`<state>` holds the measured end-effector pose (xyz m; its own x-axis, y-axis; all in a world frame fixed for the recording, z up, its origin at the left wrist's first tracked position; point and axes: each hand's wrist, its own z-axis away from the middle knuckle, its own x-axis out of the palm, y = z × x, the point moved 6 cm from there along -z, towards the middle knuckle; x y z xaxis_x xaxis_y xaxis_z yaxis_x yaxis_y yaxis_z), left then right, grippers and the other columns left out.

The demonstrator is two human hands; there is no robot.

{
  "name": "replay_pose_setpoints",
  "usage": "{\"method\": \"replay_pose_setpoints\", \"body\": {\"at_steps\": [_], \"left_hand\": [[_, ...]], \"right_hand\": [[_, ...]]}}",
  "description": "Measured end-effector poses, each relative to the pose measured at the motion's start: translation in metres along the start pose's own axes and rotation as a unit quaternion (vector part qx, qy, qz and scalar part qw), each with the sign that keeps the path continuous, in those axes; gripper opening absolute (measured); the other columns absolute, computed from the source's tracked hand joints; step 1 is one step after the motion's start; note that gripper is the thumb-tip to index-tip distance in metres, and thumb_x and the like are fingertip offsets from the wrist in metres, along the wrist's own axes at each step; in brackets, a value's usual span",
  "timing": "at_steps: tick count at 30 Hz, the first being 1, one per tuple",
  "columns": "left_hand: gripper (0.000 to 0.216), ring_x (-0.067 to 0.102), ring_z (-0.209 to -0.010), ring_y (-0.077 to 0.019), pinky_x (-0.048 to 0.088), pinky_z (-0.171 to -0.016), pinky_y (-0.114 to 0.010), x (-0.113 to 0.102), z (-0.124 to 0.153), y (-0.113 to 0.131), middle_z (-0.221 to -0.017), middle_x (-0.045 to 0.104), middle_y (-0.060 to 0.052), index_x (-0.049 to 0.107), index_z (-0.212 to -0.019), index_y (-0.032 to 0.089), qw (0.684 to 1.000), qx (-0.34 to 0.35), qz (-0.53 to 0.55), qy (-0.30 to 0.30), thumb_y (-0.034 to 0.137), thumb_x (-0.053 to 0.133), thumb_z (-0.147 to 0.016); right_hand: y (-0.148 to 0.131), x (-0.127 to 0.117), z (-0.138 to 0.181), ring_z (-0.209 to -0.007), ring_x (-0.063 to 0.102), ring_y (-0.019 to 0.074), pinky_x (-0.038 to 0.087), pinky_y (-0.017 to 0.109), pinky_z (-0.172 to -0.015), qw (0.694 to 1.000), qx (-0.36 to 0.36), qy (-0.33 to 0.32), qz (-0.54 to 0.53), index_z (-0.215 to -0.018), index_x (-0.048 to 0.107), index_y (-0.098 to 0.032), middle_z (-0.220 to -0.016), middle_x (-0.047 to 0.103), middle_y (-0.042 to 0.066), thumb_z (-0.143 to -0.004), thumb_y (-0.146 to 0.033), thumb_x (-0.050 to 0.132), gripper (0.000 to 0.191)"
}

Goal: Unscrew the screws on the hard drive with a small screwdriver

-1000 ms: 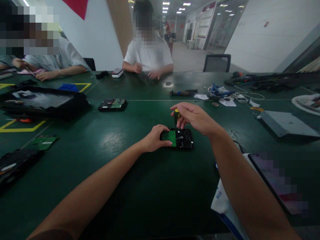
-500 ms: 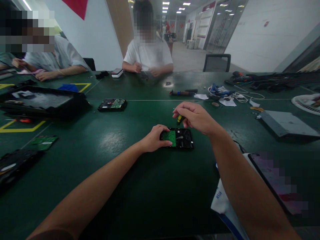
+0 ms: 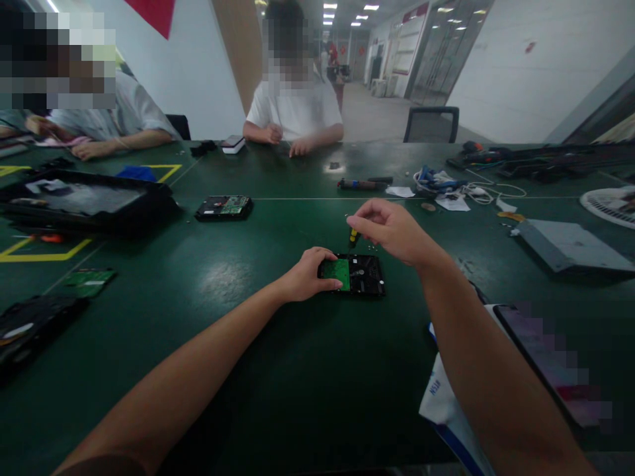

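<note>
A hard drive (image 3: 367,274) lies flat on the green table, its green circuit board facing up on the left half. My left hand (image 3: 308,274) grips the drive's left end, thumb on the near side and fingers at the far side. In my right hand (image 3: 384,228) is a yellow-and-black screwdriver (image 3: 353,237), pinched at the handle and pointing down. Its tip is over the drive's far edge, near the board; whether it touches a screw I cannot tell. A few tiny screws (image 3: 372,248) lie just beyond the drive.
Another hard drive (image 3: 224,207) lies to the far left, near a black tray (image 3: 89,205). A grey metal case (image 3: 573,248) and tangled cables (image 3: 441,182) are at right. A phone (image 3: 546,363) rests by my right forearm. Two people sit across the table.
My right hand has turned the screwdriver more upright and brought its tip down to the drive's far edge. My left hand keeps its hold. Across the table, a person's hand has shifted.
</note>
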<state>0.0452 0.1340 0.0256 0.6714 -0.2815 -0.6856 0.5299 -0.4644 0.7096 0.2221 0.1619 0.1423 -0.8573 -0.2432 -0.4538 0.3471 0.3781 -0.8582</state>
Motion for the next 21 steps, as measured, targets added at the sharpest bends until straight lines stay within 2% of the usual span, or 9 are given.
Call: {"method": "replay_pose_setpoints", "body": {"at_steps": [3,8,10,13,17,21], "left_hand": [[0.062,0.049,-0.135,-0.0320,0.042,-0.115,-0.052,0.000,0.000,0.000,-0.141,0.055,-0.014,0.057,-0.133,0.022,1.000,-0.005,-0.001,-0.002,0.051,0.078,-0.082],[0.062,0.049,-0.134,-0.0317,0.041,-0.115,-0.051,-0.001,0.000,0.001,-0.140,0.055,-0.014,0.058,-0.133,0.021,1.000,-0.002,-0.006,0.001,0.050,0.078,-0.082],[0.062,0.050,-0.133,-0.0318,0.042,-0.115,-0.051,-0.001,0.000,0.001,-0.140,0.055,-0.014,0.058,-0.133,0.022,1.000,-0.005,-0.003,0.002,0.050,0.078,-0.082],[0.062,0.049,-0.134,-0.0325,0.042,-0.114,-0.052,-0.001,0.000,0.001,-0.141,0.055,-0.013,0.058,-0.133,0.022,1.000,-0.012,0.000,0.002,0.050,0.078,-0.082],[0.063,0.048,-0.136,-0.0327,0.043,-0.114,-0.052,-0.001,0.001,0.001,-0.143,0.053,-0.014,0.057,-0.135,0.023,1.000,-0.020,0.004,-0.007,0.050,0.078,-0.082],[0.064,0.048,-0.135,-0.0326,0.043,-0.114,-0.052,-0.001,0.001,0.000,-0.142,0.053,-0.014,0.057,-0.135,0.022,1.000,-0.018,0.003,-0.007,0.051,0.078,-0.082]], "right_hand": [[0.001,0.001,0.000,-0.063,0.056,0.0111,0.045,0.027,-0.055,1.000,0.008,0.009,-0.012,-0.092,0.063,-0.021,-0.085,0.069,0.002,-0.092,-0.046,0.070,0.026],[0.001,0.010,-0.001,-0.059,0.055,0.0095,0.043,0.028,-0.051,0.998,0.000,-0.044,-0.038,-0.108,0.067,-0.023,-0.106,0.072,0.005,-0.101,-0.051,0.055,0.031],[0.002,0.011,-0.001,-0.063,0.058,0.0108,0.046,0.028,-0.053,0.997,0.007,-0.052,-0.056,-0.113,0.067,-0.024,-0.107,0.071,0.006,-0.103,-0.050,0.051,0.033],[0.003,0.010,-0.001,-0.065,0.059,0.0120,0.046,0.028,-0.055,0.997,0.010,-0.050,-0.059,-0.122,0.064,-0.026,-0.098,0.068,0.004,-0.103,-0.045,0.052,0.030],[0.000,0.005,-0.001,-0.066,0.056,0.0126,0.043,0.028,-0.057,1.000,-0.006,-0.018,0.002,-0.104,0.067,-0.022,-0.085,0.066,0.002,-0.097,-0.045,0.062,0.024],[0.003,-0.001,-0.001,-0.067,0.056,0.0129,0.044,0.029,-0.059,0.999,0.010,0.034,0.034,-0.092,0.062,-0.020,-0.085,0.068,0.003,-0.090,-0.041,0.070,0.023]]}}
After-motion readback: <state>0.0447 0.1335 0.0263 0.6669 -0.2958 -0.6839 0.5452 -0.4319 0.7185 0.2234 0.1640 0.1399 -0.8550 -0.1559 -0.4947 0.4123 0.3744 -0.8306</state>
